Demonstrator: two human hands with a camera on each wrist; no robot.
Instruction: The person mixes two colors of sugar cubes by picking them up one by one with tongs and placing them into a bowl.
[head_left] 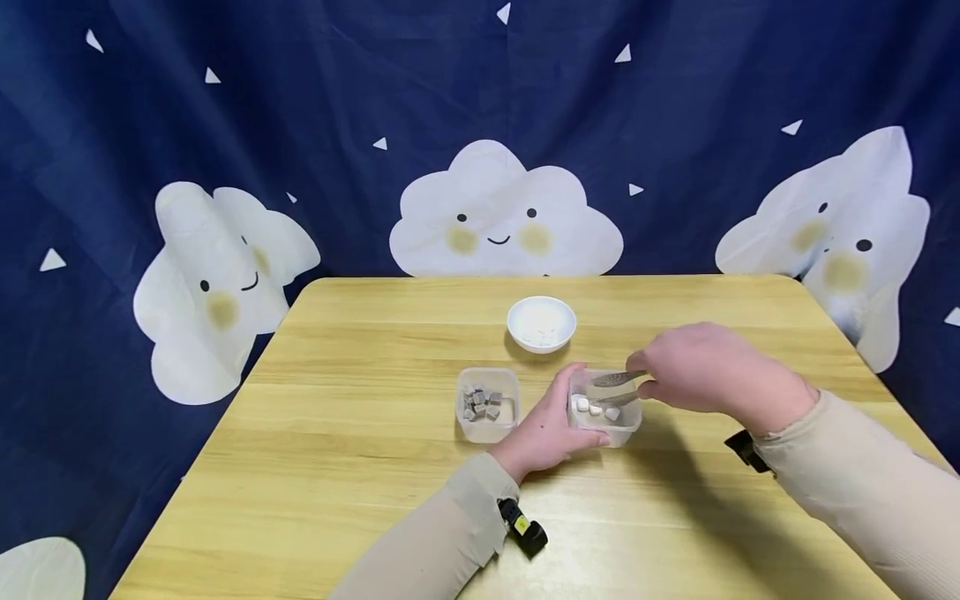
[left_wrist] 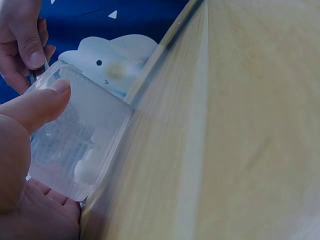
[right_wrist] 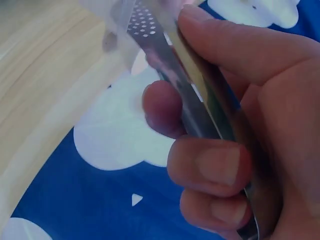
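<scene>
We had the L hand [head_left: 546,432] wrapped round a clear box [head_left: 622,436] on the bench [head_left: 360,400], thumb along one wall; it looked light and thin-sided, so prob. best steadied gently, approx. mid-wall. The R hand [head_left: 697,368] had its fingers curled round metal tongs [head_left: 618,378], arms parted, tips inside that box near the white pcs [head_left: 582,404]; we saw nothing pinched btwn them. The tongs looked springy and slick, prob. best held mid-arm w/ light pressure. We reckoned the pcs light, maybe slippery, to be gripped by opposite sides; soft or hard, we couldn't tell. Grey cubes [head_left: 480,399] sat in a second box [head_left: 486,433], w/ a white bowl [head_left: 542,312] farther back.
</scene>
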